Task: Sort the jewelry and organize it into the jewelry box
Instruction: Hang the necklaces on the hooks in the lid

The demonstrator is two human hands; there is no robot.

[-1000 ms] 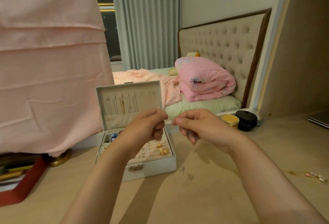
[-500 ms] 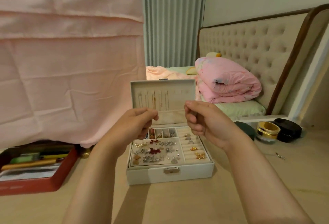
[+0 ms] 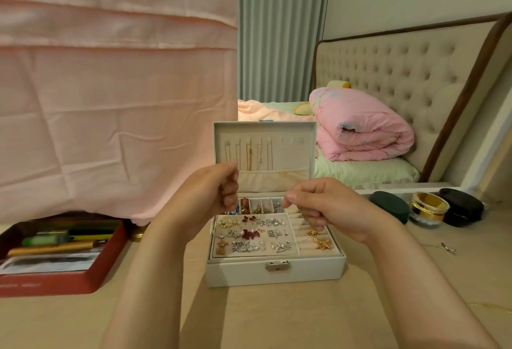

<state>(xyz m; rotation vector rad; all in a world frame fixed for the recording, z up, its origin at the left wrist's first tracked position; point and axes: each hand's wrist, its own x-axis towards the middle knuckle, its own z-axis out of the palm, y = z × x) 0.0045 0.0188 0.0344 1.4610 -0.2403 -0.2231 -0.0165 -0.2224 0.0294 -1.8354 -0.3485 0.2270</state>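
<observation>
Hands curled, contents unclear: left hand (image 3: 212, 192) steady, right hand (image 3: 328, 207) now lower.

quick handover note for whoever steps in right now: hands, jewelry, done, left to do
Left hand and right hand: above the jewelry box, fingers curled in a pinch grip; anything between them is too fine to see.
Box open, lid upright.
Done: chains hang in the lid, earrings fill the box's left side, gold pieces sit at its right.
Left: small silver piece lies on the surface right of the box.
</observation>
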